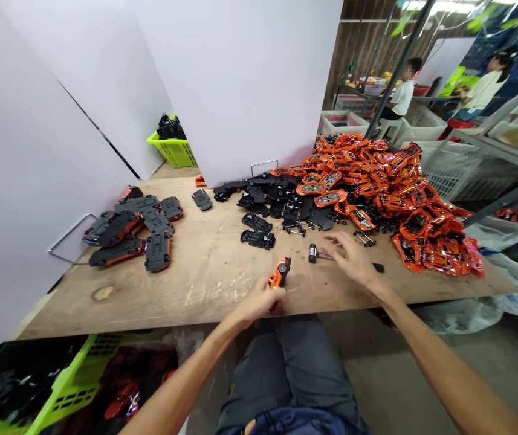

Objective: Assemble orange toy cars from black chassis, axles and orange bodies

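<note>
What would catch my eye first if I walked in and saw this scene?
The big heap of glossy orange toy car bodies on the far right of the plywood table stands out first, beside a spread of black chassis plates. Nearest the viewer, the left hand grips a small orange car, while the right hand hovers near a small mallet.

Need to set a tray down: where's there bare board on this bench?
Bare plywood lies between the black-and-orange car bodies and the left hand. Crowded: the orange car shells and black chassis toward the back right.
</note>
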`<action>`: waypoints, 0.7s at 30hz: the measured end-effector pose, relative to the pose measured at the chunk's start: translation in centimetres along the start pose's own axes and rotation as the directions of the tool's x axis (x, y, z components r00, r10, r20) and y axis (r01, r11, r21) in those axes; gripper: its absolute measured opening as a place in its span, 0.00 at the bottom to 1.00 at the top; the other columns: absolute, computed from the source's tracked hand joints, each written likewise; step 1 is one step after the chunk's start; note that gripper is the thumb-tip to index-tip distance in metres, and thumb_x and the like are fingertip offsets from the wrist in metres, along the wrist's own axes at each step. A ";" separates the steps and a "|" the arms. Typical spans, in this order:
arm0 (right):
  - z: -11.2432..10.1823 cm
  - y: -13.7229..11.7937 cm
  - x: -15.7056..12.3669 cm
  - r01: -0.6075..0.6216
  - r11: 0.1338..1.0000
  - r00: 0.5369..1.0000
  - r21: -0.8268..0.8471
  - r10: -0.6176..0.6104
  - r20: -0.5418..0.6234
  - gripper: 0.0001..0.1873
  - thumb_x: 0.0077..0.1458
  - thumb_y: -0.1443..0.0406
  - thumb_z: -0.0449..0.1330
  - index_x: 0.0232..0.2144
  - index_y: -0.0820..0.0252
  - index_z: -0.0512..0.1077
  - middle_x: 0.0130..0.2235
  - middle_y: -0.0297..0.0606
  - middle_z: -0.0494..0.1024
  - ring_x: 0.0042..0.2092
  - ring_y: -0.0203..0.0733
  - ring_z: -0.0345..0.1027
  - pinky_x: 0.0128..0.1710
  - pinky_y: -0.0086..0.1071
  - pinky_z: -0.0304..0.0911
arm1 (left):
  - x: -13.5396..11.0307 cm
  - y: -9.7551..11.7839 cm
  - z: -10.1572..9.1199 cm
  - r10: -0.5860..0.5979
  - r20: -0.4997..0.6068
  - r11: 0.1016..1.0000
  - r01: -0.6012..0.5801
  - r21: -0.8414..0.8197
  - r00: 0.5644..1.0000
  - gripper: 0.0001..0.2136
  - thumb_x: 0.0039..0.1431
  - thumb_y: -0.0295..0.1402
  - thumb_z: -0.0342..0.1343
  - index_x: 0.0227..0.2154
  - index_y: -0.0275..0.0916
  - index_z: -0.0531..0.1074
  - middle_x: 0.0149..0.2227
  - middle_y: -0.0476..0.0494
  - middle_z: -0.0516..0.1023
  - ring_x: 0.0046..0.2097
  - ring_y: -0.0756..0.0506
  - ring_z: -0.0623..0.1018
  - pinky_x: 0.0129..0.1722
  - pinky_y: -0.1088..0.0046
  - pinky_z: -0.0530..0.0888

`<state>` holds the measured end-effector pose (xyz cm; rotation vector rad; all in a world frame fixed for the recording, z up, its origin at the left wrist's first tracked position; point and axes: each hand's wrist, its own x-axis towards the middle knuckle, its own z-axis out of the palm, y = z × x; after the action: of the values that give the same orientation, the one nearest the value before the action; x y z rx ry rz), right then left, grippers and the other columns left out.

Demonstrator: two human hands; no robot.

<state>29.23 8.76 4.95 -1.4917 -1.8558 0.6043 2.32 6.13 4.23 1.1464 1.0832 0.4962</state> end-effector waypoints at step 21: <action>3.4 -1.1 -3.9 0.226 0.973 0.968 0.054 -0.231 0.102 0.23 0.70 0.67 0.52 0.62 0.49 0.72 0.59 0.38 0.79 0.58 0.47 0.76 0.61 0.43 0.72 | 3.8 2.2 -5.1 -0.102 -0.132 0.937 0.140 0.319 0.986 0.25 0.32 0.48 0.75 0.20 0.41 0.65 0.18 0.57 0.66 0.21 0.50 0.68 0.22 0.74 0.59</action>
<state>26.48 4.90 2.61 -1.2161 -2.0484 0.6183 -0.05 12.38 4.51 1.3429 1.3633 0.2925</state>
